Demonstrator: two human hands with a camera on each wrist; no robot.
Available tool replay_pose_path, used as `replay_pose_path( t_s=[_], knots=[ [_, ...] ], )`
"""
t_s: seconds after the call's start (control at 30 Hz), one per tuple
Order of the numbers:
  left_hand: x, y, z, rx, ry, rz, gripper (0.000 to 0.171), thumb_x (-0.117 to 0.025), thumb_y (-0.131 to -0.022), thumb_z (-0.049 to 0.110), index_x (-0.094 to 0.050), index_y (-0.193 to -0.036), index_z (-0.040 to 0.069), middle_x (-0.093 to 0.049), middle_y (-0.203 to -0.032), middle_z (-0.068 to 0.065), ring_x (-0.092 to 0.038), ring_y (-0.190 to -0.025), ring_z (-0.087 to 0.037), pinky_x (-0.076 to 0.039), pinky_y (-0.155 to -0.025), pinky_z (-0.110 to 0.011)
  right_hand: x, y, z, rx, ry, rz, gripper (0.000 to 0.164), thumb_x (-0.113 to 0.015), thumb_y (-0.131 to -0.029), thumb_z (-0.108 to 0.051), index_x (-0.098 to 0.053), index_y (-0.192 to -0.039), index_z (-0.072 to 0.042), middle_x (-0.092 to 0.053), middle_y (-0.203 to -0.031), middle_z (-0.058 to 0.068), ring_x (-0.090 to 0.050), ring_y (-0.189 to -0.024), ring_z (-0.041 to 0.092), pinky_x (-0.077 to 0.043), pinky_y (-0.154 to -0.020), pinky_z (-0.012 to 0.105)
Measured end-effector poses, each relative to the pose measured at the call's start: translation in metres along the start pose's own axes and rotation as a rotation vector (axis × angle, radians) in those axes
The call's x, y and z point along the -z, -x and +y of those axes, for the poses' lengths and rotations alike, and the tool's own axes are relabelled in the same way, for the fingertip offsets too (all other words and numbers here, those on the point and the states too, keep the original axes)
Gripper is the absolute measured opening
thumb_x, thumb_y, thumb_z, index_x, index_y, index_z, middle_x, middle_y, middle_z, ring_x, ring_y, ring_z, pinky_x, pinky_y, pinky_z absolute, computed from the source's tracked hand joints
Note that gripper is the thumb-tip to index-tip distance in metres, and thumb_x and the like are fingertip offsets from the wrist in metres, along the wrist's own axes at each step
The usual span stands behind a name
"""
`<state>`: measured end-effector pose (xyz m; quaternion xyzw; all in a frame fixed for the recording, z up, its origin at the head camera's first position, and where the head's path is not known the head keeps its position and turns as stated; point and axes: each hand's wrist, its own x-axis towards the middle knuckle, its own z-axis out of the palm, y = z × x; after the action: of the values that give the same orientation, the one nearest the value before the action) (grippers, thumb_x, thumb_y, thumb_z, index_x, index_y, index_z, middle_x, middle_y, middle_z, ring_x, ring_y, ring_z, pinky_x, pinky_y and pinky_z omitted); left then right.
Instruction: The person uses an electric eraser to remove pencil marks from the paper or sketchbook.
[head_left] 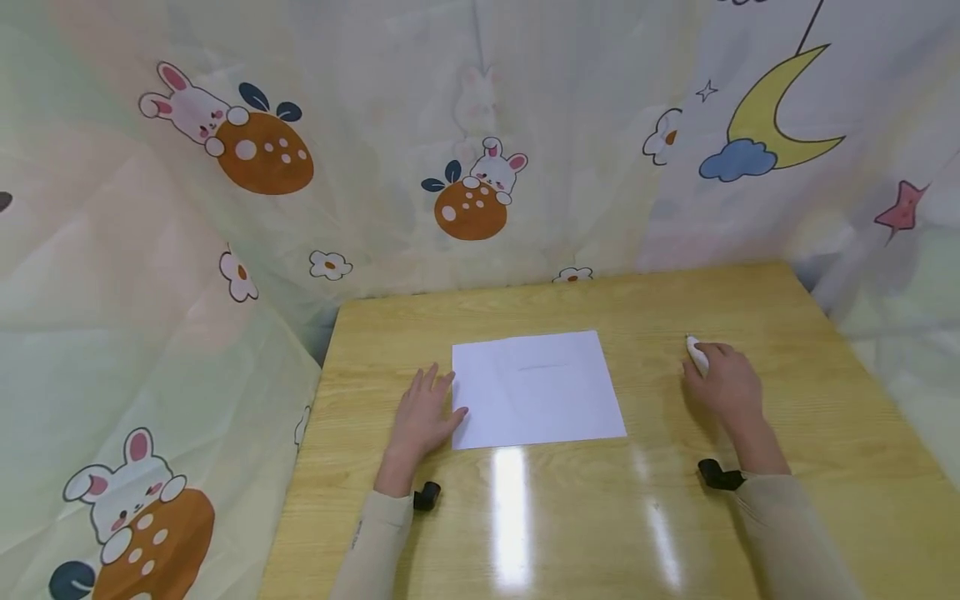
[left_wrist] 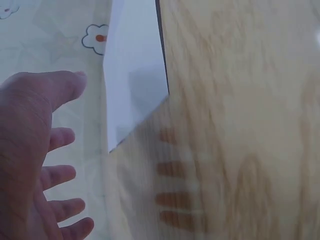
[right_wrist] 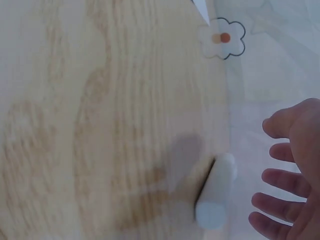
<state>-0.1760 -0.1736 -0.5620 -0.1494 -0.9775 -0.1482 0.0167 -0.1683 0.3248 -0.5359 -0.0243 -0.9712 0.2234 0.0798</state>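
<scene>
A white sheet of paper (head_left: 532, 408) lies flat on the wooden table, with a faint line across its upper part. My left hand (head_left: 423, 417) is beside the paper's left edge, fingers spread, the thumb reaching over the sheet. Whether it touches the paper, I cannot tell. To the right of the sheet, my right hand (head_left: 727, 383) is over a white tube-shaped object (head_left: 697, 357) with a narrow dark tip. In the right wrist view this white tube (right_wrist: 216, 195) lies on the table, apart from the spread fingers (right_wrist: 277, 206).
The light wooden table (head_left: 562, 500) has glossy reflections near its front. Printed cloth (head_left: 375, 125) with rabbits, flowers and a moon hangs behind it and on both sides. A small black device (head_left: 427, 497) sits at the left wrist and another black device (head_left: 720, 475) at the right.
</scene>
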Motion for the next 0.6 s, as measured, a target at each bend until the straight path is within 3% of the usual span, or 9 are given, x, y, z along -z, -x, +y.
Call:
replay_pose_path(
  t_s=[0.2, 0.4, 0.6],
  knots=[
    [-0.004, -0.005, 0.014, -0.037, -0.042, -0.035, 0.062, -0.063, -0.090, 0.044, -0.050, -0.142, 0.013, -0.035, -0.151, -0.017, -0.028, -0.138, -0.042, -0.033, -0.107, -0.052, -0.010, 0.001, 0.012, -0.071, -0.007, 0.037, 0.046, -0.053, -0.096, -0.026, -0.053, -0.129, 0.007, -0.047, -0.127, 0.036, -0.050, -0.099, 0.054, -0.044, -0.063, 0.063],
    [-0.013, -0.013, 0.034, -0.093, -0.093, -0.061, 0.059, -0.062, -0.091, 0.044, -0.051, -0.140, 0.012, -0.039, -0.148, -0.017, -0.033, -0.136, -0.041, -0.035, -0.107, -0.049, -0.015, -0.004, 0.021, -0.162, -0.032, 0.013, 0.052, -0.050, -0.098, -0.032, -0.050, -0.132, 0.007, -0.046, -0.127, 0.036, -0.046, -0.106, 0.055, -0.043, -0.068, 0.065],
    [-0.020, -0.021, 0.050, -0.092, -0.080, -0.108, 0.070, -0.060, -0.090, 0.055, -0.047, -0.144, 0.013, -0.037, -0.150, -0.015, -0.030, -0.139, -0.039, -0.033, -0.109, -0.046, -0.020, -0.007, 0.024, -0.265, -0.087, -0.011, 0.064, -0.050, -0.097, -0.043, -0.045, -0.138, 0.006, -0.048, -0.129, 0.034, -0.049, -0.106, 0.050, -0.044, -0.072, 0.061]
  ],
)
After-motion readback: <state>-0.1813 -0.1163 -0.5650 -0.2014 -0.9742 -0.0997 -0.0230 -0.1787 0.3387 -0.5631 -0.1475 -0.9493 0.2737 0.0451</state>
